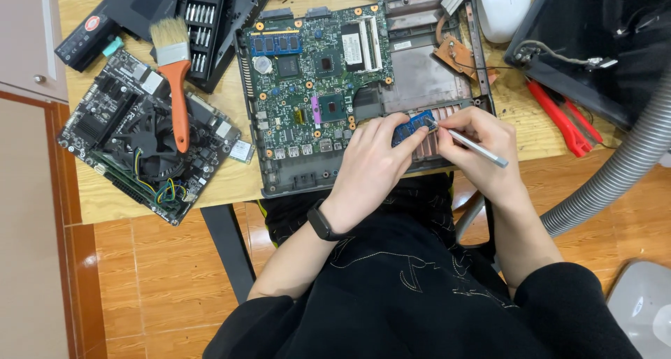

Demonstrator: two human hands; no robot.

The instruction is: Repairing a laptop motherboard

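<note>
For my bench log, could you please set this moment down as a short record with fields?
setting: wooden table, seen from above
left hand: left hand holds a small blue memory module
right hand: right hand holds a slim silver tool, tip at the module
under the hands: opened laptop chassis with green mainboard
left of it: black board with fan, orange-handled brush lying on it
right side: red pliers, grey hose

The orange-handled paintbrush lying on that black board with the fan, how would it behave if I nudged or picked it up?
The paintbrush probably lifts lightly by its stiff handle, while its pale bristles would likely flex. Resting across the uneven black board and its fan, it may rock or slide off rather than roll.
</note>
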